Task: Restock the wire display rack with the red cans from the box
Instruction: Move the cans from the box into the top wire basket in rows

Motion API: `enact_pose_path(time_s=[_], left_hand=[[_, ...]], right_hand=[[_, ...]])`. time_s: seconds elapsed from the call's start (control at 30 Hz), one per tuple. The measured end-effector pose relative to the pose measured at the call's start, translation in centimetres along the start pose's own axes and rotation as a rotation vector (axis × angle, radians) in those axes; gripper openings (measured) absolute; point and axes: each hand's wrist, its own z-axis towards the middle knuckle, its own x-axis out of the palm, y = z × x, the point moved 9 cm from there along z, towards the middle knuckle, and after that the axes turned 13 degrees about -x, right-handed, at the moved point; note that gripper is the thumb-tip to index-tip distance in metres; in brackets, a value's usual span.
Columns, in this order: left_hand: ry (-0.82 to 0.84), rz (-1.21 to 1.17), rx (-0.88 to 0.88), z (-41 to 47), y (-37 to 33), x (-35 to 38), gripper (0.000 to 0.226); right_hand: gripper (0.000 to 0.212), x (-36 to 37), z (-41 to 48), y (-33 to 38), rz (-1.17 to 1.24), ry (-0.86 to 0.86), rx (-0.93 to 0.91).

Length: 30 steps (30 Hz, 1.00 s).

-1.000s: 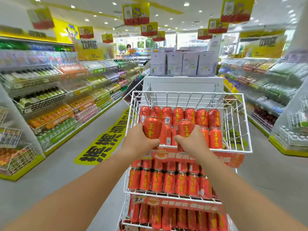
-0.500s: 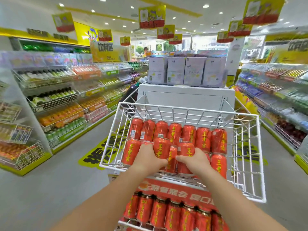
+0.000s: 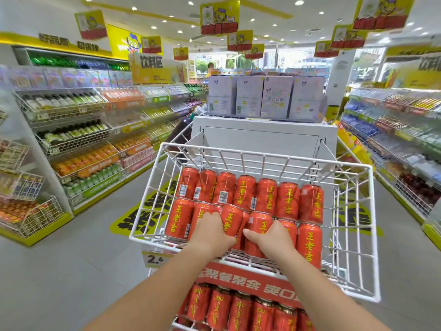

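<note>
**Fig.** White wire basket [image 3: 350,223], top tier of the display rack, holding two rows of red cylindrical metal cans [image 3: 288,201]. Left hand [image 3: 212,232] and right hand [image 3: 270,238] each grip one front-row can, at the basket's 6 o'clock edge.

White wire basket [image 3: 353,235] carries two rows upright red cans [image 3: 288,201].

The left hand [image 3: 212,231] and right hand [image 3: 269,240] cover the lower parts of the front-row cans [image 3: 260,225] they grip, the view's bottom edge cuts off the lower-tier cans [image 3: 241,309], the left forearm hides part of the price label [image 3: 155,259], and the aisle-shelf goods [image 3: 83,161] are blurred.
</note>
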Motion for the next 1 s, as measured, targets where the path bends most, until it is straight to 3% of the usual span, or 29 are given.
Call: enact_pose_path(time_s=[0.13, 0.3, 0.37, 0.47, 0.6, 0.8, 1.0], left_hand=[[-0.006, 0.042, -0.015, 0.2, -0.5, 0.6, 0.051], [-0.018, 0.022, -0.013, 0.0, -0.8, 1.3, 0.04], [-0.018, 0.059, -0.009, 0.0, -1.0, 1.4, 0.045], [-0.019, 0.101, 0.013, 0.1, -1.3, 1.5, 0.078], [0.018, 0.137, 0.032, 0.1, -1.0, 1.9, 0.104], [0.0, 0.14, 0.018, -0.2, -0.4, 1.3, 0.099], [0.007, 0.166, 0.019, -0.4, -0.4, 1.3, 0.108]], right_hand=[[0.074, 0.2, 0.0, -0.1, -0.047, 0.018, 0.023], [0.088, 0.3, 0.0, 0.1, -0.05, 0.014, -0.002], [0.085, 0.5, 0.0, 0.0, -0.025, 0.044, -0.005], [0.072, 0.8, -0.2, -0.3, -0.002, 0.108, 0.016], [0.074, 1.2, -0.3, -0.3, -0.008, 0.172, 0.026], [0.073, 2.0, -0.2, -0.1, 0.02, 0.185, -0.007], [0.075, 1.8, -0.6, 0.3, -0.063, 0.186, 0.009]])
